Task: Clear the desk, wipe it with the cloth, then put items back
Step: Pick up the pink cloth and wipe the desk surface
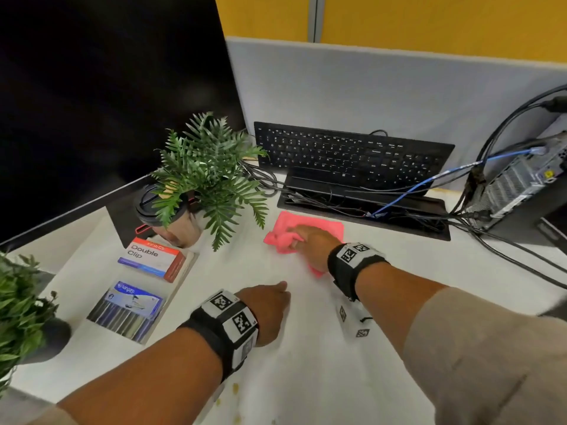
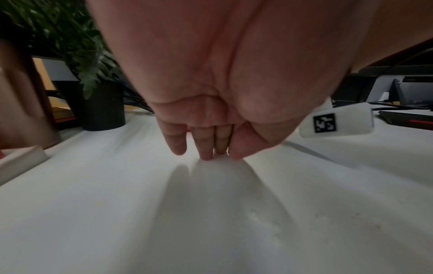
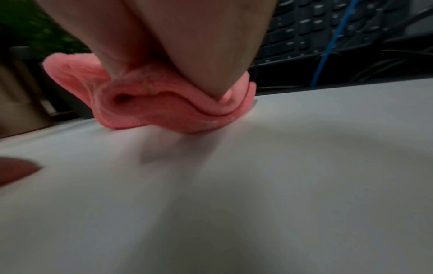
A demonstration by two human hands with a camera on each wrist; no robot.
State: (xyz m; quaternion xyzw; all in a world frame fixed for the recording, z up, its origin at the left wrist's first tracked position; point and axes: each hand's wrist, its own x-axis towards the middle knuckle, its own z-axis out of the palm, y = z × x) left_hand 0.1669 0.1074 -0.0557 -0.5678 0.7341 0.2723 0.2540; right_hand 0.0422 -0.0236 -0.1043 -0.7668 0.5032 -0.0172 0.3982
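A: Where is the job standing right now?

B: By my reading it is sitting in the middle stage, the wiping. The right hand [image 1: 310, 240] is pressing the pink cloth [image 1: 319, 223] onto the white worktop [image 1: 306, 378], close in front of the cable tray. In the right wrist view the cloth [image 3: 164, 109] is lying bunched under the palm, flat against the surface. I am not seeing its fingers clearly enough to say whether they are curling into the cloth or lying straight on it.

A: And the other hand?

B: The left hand [image 1: 270, 308] is resting on the worktop, nearer the person. Its fingers [image 2: 203, 144] are lying together, fairly straight, tips touching the surface and holding nothing.

A: So the clearing is looking finished?

B: The middle stretch is lying bare. The keyboard [image 1: 346, 157] is leaning upright against the grey partition, and the clip box [image 1: 153, 256], the stapler pack [image 1: 132, 302], the coffee cup [image 1: 165, 216] and the fern [image 1: 208, 173] are crowding the left side by the monitor [image 1: 107, 102].

A: What is remaining?

B: Small yellowish spots [image 1: 234, 388] are showing on the near edge, so more wiping seems due there. After that, everything is waiting to go back.
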